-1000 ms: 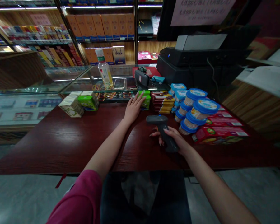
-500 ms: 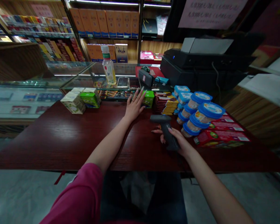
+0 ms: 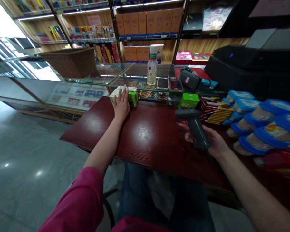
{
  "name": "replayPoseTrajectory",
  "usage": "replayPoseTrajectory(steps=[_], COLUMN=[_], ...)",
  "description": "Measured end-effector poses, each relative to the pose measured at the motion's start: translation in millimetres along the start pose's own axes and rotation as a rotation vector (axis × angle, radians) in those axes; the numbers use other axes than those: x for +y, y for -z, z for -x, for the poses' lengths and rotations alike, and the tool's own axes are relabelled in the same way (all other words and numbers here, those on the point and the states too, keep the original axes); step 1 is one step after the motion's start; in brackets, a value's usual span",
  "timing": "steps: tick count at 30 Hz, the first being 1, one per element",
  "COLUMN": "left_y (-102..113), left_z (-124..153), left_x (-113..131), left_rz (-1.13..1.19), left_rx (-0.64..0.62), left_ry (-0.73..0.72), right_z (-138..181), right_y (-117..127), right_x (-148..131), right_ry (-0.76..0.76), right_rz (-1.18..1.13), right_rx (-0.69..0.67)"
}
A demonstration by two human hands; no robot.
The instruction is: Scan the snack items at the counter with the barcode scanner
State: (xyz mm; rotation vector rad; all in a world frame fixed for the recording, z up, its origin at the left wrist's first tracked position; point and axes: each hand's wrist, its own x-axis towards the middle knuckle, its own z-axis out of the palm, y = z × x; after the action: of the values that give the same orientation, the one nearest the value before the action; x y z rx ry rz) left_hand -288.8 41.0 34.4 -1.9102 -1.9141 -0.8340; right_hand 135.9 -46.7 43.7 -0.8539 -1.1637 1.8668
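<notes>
My left hand [image 3: 122, 102] lies with fingers stretched out over the group of small boxes at the left part of the counter. Under and beside it are white boxes [image 3: 113, 97] and a green box [image 3: 133, 99]; whether the fingers press on them I cannot tell. A dark grey barcode scanner [image 3: 197, 127] is in my right hand [image 3: 215, 141], its handle upright and slightly tilted, its head pointing left above the dark red wooden counter [image 3: 145, 138]. Just behind the scanner stands another green box [image 3: 188, 100], beside a stack of red and yellow packets [image 3: 215, 109].
Blue-lidded tubs [image 3: 258, 135] are stacked at the right, near red packages [image 3: 282, 161]. On the glass display case behind stand a drink bottle [image 3: 151, 69], a phone [image 3: 162, 83] and a dark case [image 3: 190, 80]. A wicker basket [image 3: 71, 62] sits farther left.
My left hand has moved left from the single green box to the white and green boxes. The view has turned left. My right hand still holds the scanner.
</notes>
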Motion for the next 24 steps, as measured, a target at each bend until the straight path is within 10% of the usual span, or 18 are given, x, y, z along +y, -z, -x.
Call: replayPoseTrajectory(steps=[16, 24], left_y=[-1.8, -4.4], left_z=[-11.7, 10.2], left_x=[-10.2, 39.5], left_rz=[0.114, 0.385], left_rx=[0.019, 0.093], left_ry=[-0.158, -0.224], right_z=[-34.4, -32.3], right_y=[-10.8, -11.2], right_x=[12.4, 16.2], right_ry=[-0.052, 0.062], right_rz=[0.024, 0.014], right_rx=[-0.169, -0.12])
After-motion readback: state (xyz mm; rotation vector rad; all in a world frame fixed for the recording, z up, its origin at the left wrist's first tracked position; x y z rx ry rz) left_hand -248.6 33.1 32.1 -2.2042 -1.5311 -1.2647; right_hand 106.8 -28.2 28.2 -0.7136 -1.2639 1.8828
